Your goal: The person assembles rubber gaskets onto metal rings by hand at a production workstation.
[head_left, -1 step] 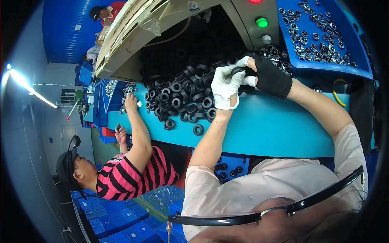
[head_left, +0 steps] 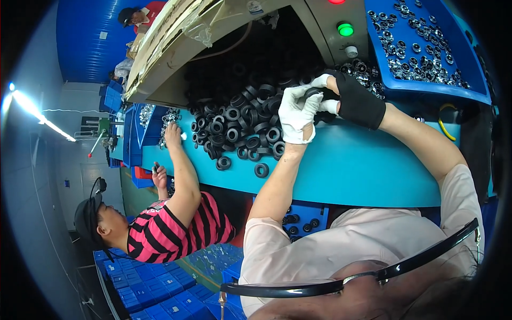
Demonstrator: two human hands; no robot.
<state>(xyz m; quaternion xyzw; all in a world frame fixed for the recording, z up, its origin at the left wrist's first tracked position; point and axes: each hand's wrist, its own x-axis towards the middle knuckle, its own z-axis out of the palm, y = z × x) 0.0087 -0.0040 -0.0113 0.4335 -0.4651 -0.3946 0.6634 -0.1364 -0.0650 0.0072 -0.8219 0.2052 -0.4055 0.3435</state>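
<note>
The white-gloved left hand and black-gloved right hand grip a small black part between them, over the far side of the turquoise table. Black rings lie heaped to the left; a blue tray of shiny metal parts stands far right.

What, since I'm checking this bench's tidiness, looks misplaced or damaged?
A lone black ring lies apart from the heap, nearer the front edge of the bench. Crumpled clear film clings to the beige hood, whose outer edge looks ragged.
</note>
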